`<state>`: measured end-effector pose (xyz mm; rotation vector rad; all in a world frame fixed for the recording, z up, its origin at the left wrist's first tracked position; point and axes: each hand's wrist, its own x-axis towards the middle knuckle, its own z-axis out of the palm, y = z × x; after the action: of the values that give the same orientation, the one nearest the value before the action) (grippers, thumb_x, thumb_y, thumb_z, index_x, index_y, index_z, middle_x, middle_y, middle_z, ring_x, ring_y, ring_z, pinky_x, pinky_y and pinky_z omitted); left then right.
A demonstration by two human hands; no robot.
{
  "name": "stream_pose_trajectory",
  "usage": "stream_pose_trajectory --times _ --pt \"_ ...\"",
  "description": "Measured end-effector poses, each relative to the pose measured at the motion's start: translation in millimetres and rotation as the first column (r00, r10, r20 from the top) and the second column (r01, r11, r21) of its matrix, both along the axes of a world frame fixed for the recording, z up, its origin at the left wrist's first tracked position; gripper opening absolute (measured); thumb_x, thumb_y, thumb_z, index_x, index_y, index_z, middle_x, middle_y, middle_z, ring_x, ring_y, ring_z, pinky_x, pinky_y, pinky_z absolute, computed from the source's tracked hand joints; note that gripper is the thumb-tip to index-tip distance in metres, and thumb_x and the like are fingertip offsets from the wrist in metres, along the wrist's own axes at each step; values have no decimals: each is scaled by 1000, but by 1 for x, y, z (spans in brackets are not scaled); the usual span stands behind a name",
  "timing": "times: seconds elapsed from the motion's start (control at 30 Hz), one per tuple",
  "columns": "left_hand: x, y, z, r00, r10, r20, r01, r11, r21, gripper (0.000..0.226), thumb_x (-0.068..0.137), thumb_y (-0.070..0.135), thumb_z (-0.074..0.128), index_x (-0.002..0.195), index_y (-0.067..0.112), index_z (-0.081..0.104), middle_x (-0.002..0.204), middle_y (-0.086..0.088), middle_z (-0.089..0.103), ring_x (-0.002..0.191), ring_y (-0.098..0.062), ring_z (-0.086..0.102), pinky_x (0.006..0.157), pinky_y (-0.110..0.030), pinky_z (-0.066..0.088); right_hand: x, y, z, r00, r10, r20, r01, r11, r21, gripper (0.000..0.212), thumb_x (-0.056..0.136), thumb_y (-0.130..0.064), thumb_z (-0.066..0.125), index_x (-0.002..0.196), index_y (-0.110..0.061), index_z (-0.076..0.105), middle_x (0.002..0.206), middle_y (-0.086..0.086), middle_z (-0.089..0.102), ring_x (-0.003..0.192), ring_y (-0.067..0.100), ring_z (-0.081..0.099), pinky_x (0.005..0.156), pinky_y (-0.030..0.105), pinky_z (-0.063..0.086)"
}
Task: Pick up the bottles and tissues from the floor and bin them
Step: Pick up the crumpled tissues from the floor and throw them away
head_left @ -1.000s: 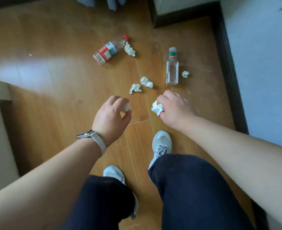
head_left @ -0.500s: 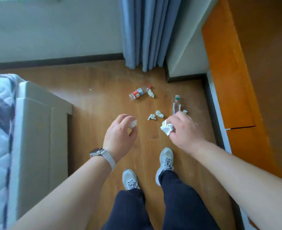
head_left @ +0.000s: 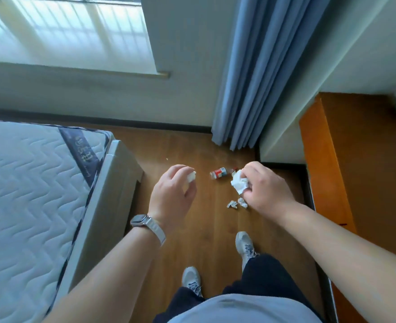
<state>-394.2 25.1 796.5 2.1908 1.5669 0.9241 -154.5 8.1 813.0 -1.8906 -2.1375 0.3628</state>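
My left hand (head_left: 172, 194), with a watch on the wrist, is closed around a small crumpled tissue (head_left: 190, 177) that peeks out between thumb and fingers. My right hand (head_left: 265, 193) grips a larger white crumpled tissue (head_left: 238, 184). Far below on the wooden floor lies a clear bottle with a red label (head_left: 220, 172) on its side. Two small tissue balls (head_left: 237, 203) lie on the floor just under my right hand. The second bottle is hidden behind my right hand. No bin is in view.
A bed with a quilted mattress (head_left: 29, 194) fills the left side. A blue curtain (head_left: 257, 78) hangs in the corner, under a window (head_left: 64, 33). An orange wooden cabinet (head_left: 346, 164) stands along the right wall. My two feet in white shoes (head_left: 244, 244) are on the floor.
The view has risen far from the floor, as I stand up. Both hands came up with their tissues still held. The window and the bed's mattress top came into view.
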Motion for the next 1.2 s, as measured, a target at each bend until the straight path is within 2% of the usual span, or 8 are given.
stream_pose_trajectory --times 0.27,0.37,0.5,0.6,0.73,1.03,1.1,1.2 --pt "-11 -1 34 956 292 -26 -292 956 7 25 85 28 61 103 13 69 104 2 66 85 -18 64 75 -30 53 -7 75 30 970 235 -61 -235 972 13 14 78 -20 66 89 -18 57 89 -3 56 82 23 55 63 33 41" --pt "-8 -2 48 919 391 -58 -390 920 28 22 84 22 68 104 14 68 105 3 65 86 -15 63 78 -29 53 -5 105 41 936 336 -101 -334 942 36 17 78 -20 66 93 -18 57 93 -2 58 83 23 56 64 34 44" --pt "3 -10 71 836 532 -137 -516 846 132 22 77 11 76 98 12 71 101 1 67 85 -12 58 74 -16 42 -12 129 50 872 466 -150 -462 884 65 17 77 -16 66 92 -16 58 93 -1 60 82 26 58 62 35 48" --pt "4 -24 83 759 637 -140 -614 770 174 21 79 15 72 100 14 70 102 3 67 86 -14 61 74 -23 48 -27 136 56 802 567 -189 -556 823 112 20 74 -14 67 92 -16 58 93 -3 61 78 25 59 60 34 47" --pt "2 -58 96 671 728 -141 -702 685 193 22 82 24 62 102 17 68 102 5 66 87 -16 63 72 -31 53 -56 128 67 714 662 -228 -652 748 129 22 75 -16 65 96 -18 59 97 -6 60 80 22 57 59 28 37" --pt "1 -170 113 416 904 -100 -879 428 212 24 81 9 73 104 11 66 95 2 64 86 -14 61 80 -23 49 -132 59 89 421 879 -223 -895 442 52 25 80 -24 59 105 -22 55 106 -10 55 86 16 48 68 28 36" --pt "-1 -206 115 337 934 -115 -909 355 220 24 81 9 74 104 10 67 96 2 64 87 -13 60 80 -20 47 -150 34 95 351 910 -220 -929 368 42 27 80 -24 58 107 -23 54 109 -10 55 91 18 51 68 28 36" --pt "-3 -262 115 213 973 -94 -948 229 223 21 84 17 68 105 13 67 102 3 65 93 -14 61 81 -25 50 -174 -11 102 235 948 -214 -966 252 55 27 80 -23 58 107 -22 53 110 -11 54 95 20 53 67 28 34"
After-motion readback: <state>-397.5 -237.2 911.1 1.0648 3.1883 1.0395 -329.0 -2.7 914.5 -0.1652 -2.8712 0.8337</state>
